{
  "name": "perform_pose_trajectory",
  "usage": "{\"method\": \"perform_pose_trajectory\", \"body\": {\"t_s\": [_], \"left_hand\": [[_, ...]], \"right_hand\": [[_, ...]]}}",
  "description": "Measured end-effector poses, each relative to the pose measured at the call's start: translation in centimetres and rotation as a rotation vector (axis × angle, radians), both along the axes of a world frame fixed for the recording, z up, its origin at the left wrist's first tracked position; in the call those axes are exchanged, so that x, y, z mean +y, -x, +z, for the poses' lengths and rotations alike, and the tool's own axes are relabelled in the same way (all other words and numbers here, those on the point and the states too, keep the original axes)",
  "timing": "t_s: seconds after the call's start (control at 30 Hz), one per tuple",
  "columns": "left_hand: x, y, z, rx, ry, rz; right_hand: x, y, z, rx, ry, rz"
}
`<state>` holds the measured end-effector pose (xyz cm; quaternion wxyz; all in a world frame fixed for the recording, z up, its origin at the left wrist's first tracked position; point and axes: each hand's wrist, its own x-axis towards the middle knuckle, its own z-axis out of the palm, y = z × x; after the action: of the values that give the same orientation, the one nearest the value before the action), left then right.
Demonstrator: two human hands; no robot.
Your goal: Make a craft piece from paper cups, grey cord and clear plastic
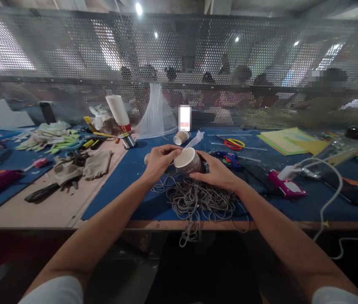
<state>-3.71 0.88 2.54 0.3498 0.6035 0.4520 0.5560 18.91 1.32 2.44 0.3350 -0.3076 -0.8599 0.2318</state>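
Note:
A paper cup (185,159) lies tilted in my hands, its white mouth facing me and its outside greyish-brown. My right hand (218,171) is wrapped round the cup's right side, thumb below and fingers behind. At the left of the rim, the fingers of my left hand (162,160) are pinched together on the cup's edge. A clear plastic strip (197,139) sticks up behind the cup; whether a hand touches it is hidden. Below lies a tangled heap of grey cord (197,198), partly hanging over the table's front edge.
Another paper cup (181,138) lies behind my hands. To the right are a blue glue gun (227,158), red-and-yellow scissors (234,144), a magenta power strip (288,185) and coloured paper (288,141). Leftward stand stacked cups (117,109) near gloves (98,164). A perforated screen (179,50) rises behind.

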Motion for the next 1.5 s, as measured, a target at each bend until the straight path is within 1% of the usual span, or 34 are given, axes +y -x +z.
{"method": "perform_pose_trajectory", "body": {"t_s": [0.1,0.3,0.4,0.63,0.8,1.0,1.23,1.5], "left_hand": [[-0.1,0.1,0.3,0.026,-0.001,-0.019],[-0.1,0.1,0.5,0.127,-0.084,0.022],[-0.1,0.0,0.4,0.150,-0.093,0.028],[-0.4,-0.1,0.8,0.140,-0.106,0.022],[-0.3,-0.1,0.6,0.127,-0.135,0.042],[0.0,-0.2,0.6,0.057,-0.131,0.073],[0.3,-0.1,0.3,0.145,-0.105,0.098],[0.7,0.2,-0.1,0.181,-0.083,0.115]], "right_hand": [[0.1,-0.1,0.0,0.010,0.019,0.022],[0.1,-0.1,0.0,-0.003,0.001,0.029],[0.1,-0.1,-0.1,-0.019,-0.017,0.028],[0.2,-0.1,-0.2,-0.044,-0.051,0.028],[0.4,0.0,-0.4,-0.076,-0.074,0.023],[0.7,0.0,-1.1,-0.121,-0.139,0.009],[0.6,0.1,-1.3,-0.191,-0.207,0.008],[0.4,0.2,-1.0,-0.207,-0.215,0.018]]}}
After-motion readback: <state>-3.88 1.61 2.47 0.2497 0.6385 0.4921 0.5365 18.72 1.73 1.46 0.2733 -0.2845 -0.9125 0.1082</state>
